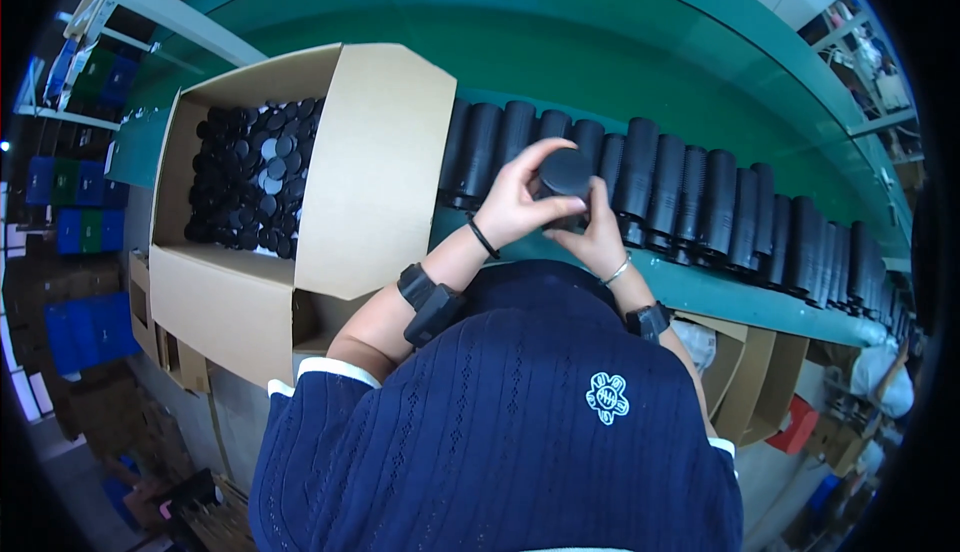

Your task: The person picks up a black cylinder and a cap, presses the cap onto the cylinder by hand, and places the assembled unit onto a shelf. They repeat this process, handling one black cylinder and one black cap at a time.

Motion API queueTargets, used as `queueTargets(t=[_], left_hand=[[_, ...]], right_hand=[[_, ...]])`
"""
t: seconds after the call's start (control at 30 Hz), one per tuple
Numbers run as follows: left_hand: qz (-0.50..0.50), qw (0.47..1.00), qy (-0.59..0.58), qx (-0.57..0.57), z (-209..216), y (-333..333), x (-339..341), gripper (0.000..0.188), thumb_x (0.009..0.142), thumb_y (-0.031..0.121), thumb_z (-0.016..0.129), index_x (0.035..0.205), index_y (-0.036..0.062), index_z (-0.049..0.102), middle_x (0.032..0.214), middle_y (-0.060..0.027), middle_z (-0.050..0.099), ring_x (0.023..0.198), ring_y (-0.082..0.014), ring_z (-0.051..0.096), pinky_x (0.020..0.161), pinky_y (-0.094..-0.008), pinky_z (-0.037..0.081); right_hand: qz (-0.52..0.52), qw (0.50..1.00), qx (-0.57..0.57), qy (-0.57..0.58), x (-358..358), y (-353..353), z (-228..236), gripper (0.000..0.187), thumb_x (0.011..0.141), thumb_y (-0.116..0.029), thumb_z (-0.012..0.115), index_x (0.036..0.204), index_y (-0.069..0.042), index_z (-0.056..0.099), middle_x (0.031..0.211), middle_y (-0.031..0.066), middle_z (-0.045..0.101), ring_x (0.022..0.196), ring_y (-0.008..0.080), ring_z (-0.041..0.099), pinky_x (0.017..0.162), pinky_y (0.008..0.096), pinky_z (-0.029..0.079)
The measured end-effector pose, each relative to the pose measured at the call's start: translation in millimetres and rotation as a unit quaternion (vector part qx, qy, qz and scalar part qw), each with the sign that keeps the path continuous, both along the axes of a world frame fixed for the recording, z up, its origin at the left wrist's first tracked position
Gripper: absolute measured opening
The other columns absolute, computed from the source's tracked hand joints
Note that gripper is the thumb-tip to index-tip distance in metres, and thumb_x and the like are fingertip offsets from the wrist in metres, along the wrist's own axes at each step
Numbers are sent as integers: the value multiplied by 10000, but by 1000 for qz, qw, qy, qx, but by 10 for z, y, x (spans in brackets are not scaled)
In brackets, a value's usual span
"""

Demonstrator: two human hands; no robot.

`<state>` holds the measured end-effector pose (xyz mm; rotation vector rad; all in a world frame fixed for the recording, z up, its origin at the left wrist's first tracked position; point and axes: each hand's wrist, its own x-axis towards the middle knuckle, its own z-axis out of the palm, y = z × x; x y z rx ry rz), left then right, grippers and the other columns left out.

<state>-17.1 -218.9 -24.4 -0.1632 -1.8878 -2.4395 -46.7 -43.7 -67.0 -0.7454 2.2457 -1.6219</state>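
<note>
In front of my chest, a black cylinder (pixel 565 171) shows its flat round end toward me. My left hand (pixel 515 202) is closed round its left side, thumb across the near edge and fingers over the far edge. My right hand (pixel 598 237) grips it from the lower right with bent fingers. Much of the cylinder's body is hidden below its round end and behind my fingers. Just beyond my hands stands a long row of ribbed black cylinders (pixel 637 167), close together. To the left, an open cardboard box (pixel 375 172) holds many loose black round caps (pixel 250 177).
The green bench (pixel 520 52) runs across in front of me, with a raised green edge at the back. Open cardboard boxes (pixel 735 372) stand below it at the right. Blue crates (pixel 90 334) are stacked at the far left, near a metal post (pixel 180 17).
</note>
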Motion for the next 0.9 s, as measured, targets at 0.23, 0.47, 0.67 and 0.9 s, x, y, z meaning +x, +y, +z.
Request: queueTargets(t=[0.23, 0.47, 0.67, 0.9], left_hand=[[45, 989, -141, 23, -240, 302, -730, 679, 805, 112, 785, 1336, -55, 396, 1179, -122, 588, 1079, -184, 578, 927, -312, 489], [-11, 912, -98, -398, -657, 580, -1176, 835, 660, 493, 804, 1263, -12, 523, 1234, -300, 546, 1176, -431, 516, 1013, -453, 433], [62, 914, -61, -396, -595, 414, -856, 723, 766, 415, 753, 1300, -18, 527, 1205, -256, 582, 1127, -356, 571, 980, -410, 465], [-140, 965, -144, -168, 165, 79, -346, 358, 960, 299, 607, 779, 2, 693, 689, -31, 664, 628, -76, 610, 592, -242, 482]], right_hand=[[-98, 985, 131, 51, -82, 304, 262, 834, 768, -238, 793, 1410, 24, 331, 1253, 269, 558, 1103, 370, 607, 924, 435, 508], [-41, 979, 123, 157, -199, 597, 1444, 180, 823, -139, 718, 937, -5, 679, 877, 149, 678, 819, 305, 673, 729, 368, 532], [-60, 882, 82, 460, -630, 537, 3250, 81, 809, -61, 682, 793, 8, 642, 743, 123, 642, 673, 243, 627, 618, 318, 483], [-78, 730, 177, 655, -2086, -33, 4611, 220, 852, -37, 625, 1071, -35, 647, 911, 130, 615, 842, 304, 619, 773, 355, 503]])
